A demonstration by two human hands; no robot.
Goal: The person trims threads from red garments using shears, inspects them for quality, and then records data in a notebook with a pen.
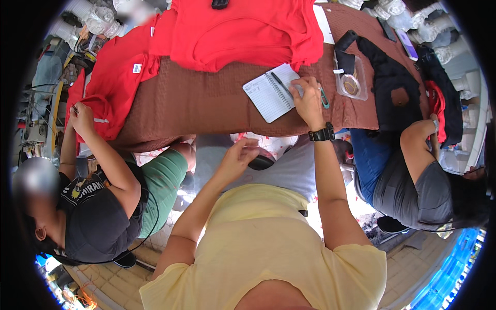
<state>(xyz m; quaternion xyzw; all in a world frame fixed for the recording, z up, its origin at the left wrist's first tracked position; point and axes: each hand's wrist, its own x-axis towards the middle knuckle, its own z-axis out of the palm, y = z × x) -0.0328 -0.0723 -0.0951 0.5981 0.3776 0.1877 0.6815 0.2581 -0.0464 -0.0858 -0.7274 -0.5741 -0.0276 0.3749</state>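
My right hand (308, 97) is over the right edge of a small spiral notebook (273, 101), its fingers closed and bent down. A small green-handled tool (324, 98) shows past that hand's right side; a greyish tip appears at its left, and the fingers hide the rest. On the open lined pages, which bear some handwriting, lies a black pen (279, 81). My left hand (238, 158) hovers above my lap, short of the table edge, fingers loosely apart and holding nothing. A black watch is on my right wrist.
A brown cloth (206, 101) covers the table. Red garments (248, 31) spread across its far side. To the right are a clear plastic box (353, 85) and black fabric pieces (385, 77). At left, a co-worker handles red cloth (111, 106); another person sits at right.
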